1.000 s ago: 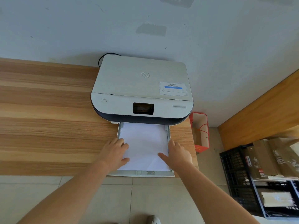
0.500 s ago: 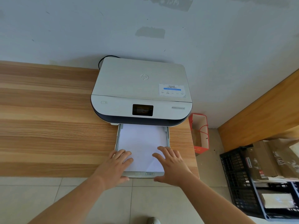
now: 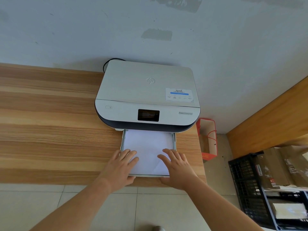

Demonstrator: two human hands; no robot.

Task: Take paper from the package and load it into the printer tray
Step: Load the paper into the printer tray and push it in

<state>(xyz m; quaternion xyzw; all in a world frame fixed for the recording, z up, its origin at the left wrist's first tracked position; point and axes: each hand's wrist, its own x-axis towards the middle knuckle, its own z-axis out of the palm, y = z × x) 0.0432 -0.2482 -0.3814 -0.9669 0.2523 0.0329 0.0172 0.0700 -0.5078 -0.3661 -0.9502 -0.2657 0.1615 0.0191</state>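
Note:
A white printer with a dark screen sits on the wooden desk against the wall. Its paper tray sticks out of the front, partly pushed in, with a stack of white paper lying in it. My left hand rests flat on the tray's near left corner, fingers spread over the paper. My right hand lies flat on the near right corner, fingers also on the paper. Neither hand holds anything. The paper package is not in view.
A red paper bag stands on the floor right of the desk. Farther right are a black crate with boxes and a wooden panel. Tiled floor lies below the desk's front edge.
The tray with the paper has slid into the printer, so less of it sticks out. Both hands moved forward with it, from the tray's sides to its near corners.

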